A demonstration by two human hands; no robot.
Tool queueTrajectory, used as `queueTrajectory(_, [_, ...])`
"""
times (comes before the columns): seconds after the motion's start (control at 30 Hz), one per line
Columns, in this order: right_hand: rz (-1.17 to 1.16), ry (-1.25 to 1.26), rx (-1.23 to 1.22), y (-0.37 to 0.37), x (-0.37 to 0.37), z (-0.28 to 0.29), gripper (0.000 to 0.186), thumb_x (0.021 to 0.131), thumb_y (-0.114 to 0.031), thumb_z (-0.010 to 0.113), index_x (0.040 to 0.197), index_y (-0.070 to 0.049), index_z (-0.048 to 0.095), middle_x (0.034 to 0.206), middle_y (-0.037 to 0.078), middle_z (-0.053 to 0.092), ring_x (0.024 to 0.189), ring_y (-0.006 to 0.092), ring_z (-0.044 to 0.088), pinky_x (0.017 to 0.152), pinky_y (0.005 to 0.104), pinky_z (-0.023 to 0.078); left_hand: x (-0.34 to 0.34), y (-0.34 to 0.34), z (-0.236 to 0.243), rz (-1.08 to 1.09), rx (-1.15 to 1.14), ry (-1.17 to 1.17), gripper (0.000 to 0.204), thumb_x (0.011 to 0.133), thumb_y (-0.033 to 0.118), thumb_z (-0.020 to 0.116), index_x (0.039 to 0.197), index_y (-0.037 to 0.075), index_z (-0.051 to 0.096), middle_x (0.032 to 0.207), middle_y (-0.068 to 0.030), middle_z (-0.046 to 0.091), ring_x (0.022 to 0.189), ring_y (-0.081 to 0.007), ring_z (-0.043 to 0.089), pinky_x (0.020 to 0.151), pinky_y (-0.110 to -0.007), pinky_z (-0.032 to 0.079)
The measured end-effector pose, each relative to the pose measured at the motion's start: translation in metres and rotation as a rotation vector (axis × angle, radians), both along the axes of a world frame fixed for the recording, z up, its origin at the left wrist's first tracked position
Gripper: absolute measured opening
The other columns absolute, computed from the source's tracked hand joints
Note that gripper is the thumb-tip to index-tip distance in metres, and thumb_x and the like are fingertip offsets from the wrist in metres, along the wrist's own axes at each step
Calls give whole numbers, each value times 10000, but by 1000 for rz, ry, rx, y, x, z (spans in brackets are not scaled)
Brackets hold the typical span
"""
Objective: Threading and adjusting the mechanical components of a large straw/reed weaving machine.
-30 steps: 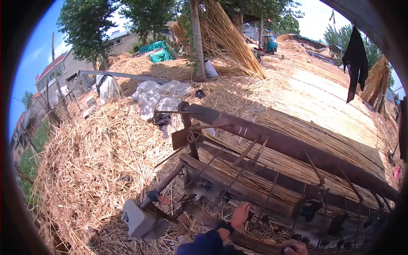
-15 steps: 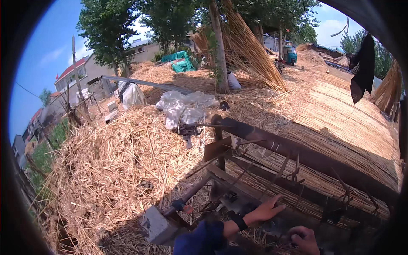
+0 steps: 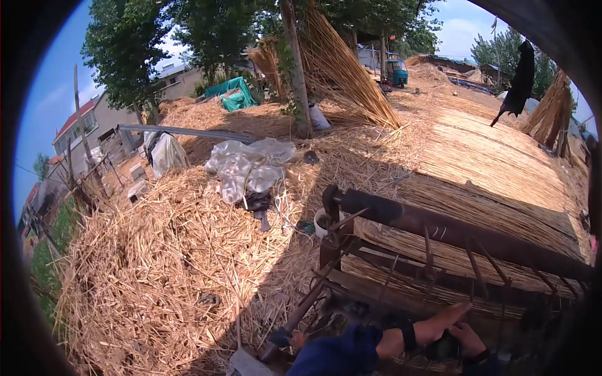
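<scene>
My left hand (image 3: 439, 324), in a blue sleeve with a black wristband, reaches over the dark metal frame with its fingers stretched out to the right. Just below and right of it is my right hand (image 3: 468, 341), close to the left one; its fingers are partly hidden in shadow. Before both hands runs a thick rusty pipe (image 3: 439, 235), with several thin metal rods (image 3: 475, 271) around it. Under and beyond the pipe lies a mat of straw-coloured reeds (image 3: 483, 207). Whether either hand touches a reed is too dark to tell.
Loose broken reeds (image 3: 157, 269) heap up on the left. Crumpled clear plastic sheeting (image 3: 248, 166) lies past them, and a white bucket (image 3: 321, 222) stands by the frame's left end. A reed bundle (image 3: 351, 69) leans near a tree trunk (image 3: 298, 75). A black cloth (image 3: 519, 84) hangs at right.
The view has swung right, so the surroundings sit further left. My left hand has moved right, nearer my right hand, and the white bucket has come into sight.
</scene>
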State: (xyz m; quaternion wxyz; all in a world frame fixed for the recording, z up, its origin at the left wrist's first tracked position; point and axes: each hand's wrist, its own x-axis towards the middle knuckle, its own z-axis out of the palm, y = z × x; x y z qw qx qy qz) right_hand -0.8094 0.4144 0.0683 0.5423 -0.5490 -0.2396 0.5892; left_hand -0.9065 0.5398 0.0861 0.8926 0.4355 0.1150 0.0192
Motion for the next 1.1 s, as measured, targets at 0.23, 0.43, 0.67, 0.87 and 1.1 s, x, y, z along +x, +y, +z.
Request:
queueTrajectory(0.23, [-47, 423, 80, -20, 0, -5, 382, 870, -248, 542, 1115, 42, 501, 1081, 140, 579, 958, 240, 590, 865, 371, 472, 19, -13, -3, 151, 273, -2, 675, 855, 384, 552, 1350, 16, 278, 1315, -118, 386, 1210, -182, 373, 940, -295, 362])
queueTrajectory(0.43, [127, 446, 74, -91, -28, 13, 494, 854, -315, 495, 1155, 76, 480, 1095, 186, 574, 1012, 290, 574, 920, 415, 443, -3, -30, 6, 136, 834, 48, 477, 857, 235, 533, 1255, -6, 433, 1256, -143, 481, 1188, -238, 433, 988, -340, 341])
queueTrajectory(0.67, [232, 419, 121, -113, -27, 29, 515, 859, -330, 490, 1155, 91, 467, 1109, 206, 563, 1006, 297, 576, 911, 398, 444, -12, -74, 4, 20, 1547, -342, 169, 818, 222, 552, 806, 56, 584, 762, -100, 542, 826, -301, 502, 743, -391, 411])
queueTrajectory(0.87, [515, -295, 356, -148, 11, 28, 436, 842, -324, 554, 1123, 9, 550, 1105, 153, 591, 979, 265, 592, 838, 364, 477, -31, -67, 20, -283, 1635, -486, 237, 851, 239, 532, 719, 50, 589, 695, -111, 548, 770, -304, 515, 676, -395, 410])
queueTrajectory(1.1, [763, -582, 75, -208, 4, 70, 333, 749, -196, 689, 1016, -14, 607, 959, 118, 628, 895, 213, 593, 794, 341, 461, -54, -46, 20, -383, 1427, -518, 195, 846, 218, 552, 793, 36, 596, 736, -97, 567, 739, -288, 521, 729, -383, 394])
